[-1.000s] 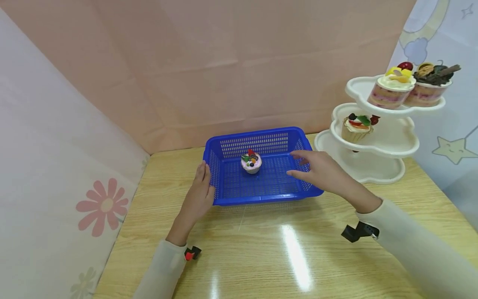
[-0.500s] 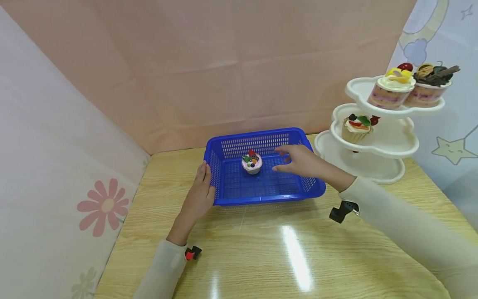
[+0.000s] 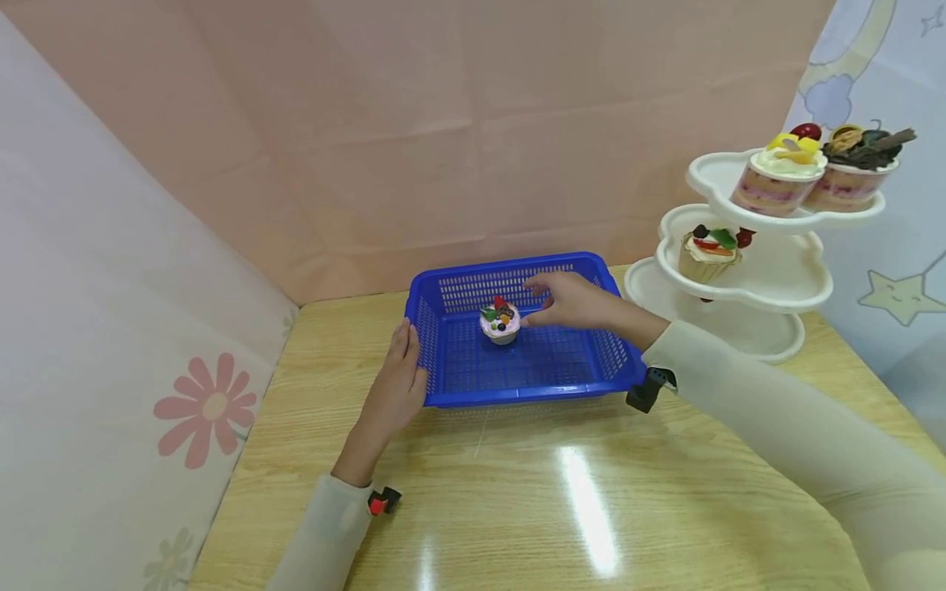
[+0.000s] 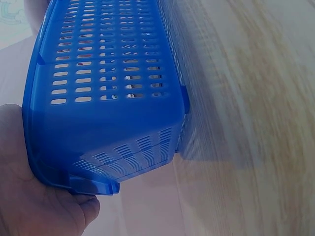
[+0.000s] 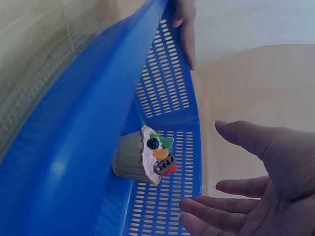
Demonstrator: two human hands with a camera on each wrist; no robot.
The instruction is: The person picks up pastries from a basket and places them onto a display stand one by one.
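Note:
A toy cupcake (image 3: 500, 327) with pale pink cream, a strawberry, a green leaf and small fruit stands upright in a blue mesh basket (image 3: 532, 394). My right hand (image 3: 578, 302) hovers over the basket just right of the cupcake, thumb and fingers spread apart. In the right wrist view, a gap shows between that hand and the ribbed cup of the cupcake (image 5: 133, 158). My left hand (image 3: 392, 382) rests along the basket's left side with its fingers straight. Seen from the left wrist, the palm and thumb touch the basket's corner rim (image 4: 39, 169).
A white three-tier stand (image 3: 746, 287) is right of the basket. Its top tier bears two dessert cups (image 3: 779, 180), and a fruit cupcake (image 3: 705, 258) sits on the middle tier. Cloth hangs behind the wooden table (image 3: 502, 492) and at both sides.
My right hand has moved left from the basket's right side toward the cupcake, fingers spread throughout. The left hand has stayed at the basket's left side.

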